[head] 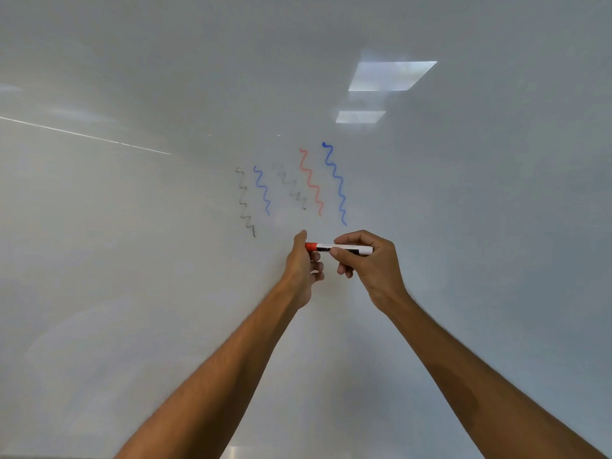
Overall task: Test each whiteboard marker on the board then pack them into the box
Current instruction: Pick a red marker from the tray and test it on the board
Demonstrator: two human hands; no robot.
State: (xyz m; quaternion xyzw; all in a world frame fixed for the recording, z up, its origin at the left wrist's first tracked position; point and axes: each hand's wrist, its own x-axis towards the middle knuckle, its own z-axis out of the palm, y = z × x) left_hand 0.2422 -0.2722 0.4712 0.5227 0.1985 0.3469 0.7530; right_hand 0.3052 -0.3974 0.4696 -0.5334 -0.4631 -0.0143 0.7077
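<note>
A whiteboard (132,260) fills the view. Several wavy test lines run down its middle in black, blue, grey, red (311,182) and blue (336,183). Just below them a white marker with a red cap (337,248) lies level between both hands. My right hand (367,263) grips the white barrel with thumb and curled fingers. My left hand (303,266) holds the red cap end (310,246) with its fingers curled round it. The box is out of view.
Ceiling lights reflect on the board at the upper right (392,76). A thin bright streak crosses the left side (82,135). Both forearms reach up from the bottom edge.
</note>
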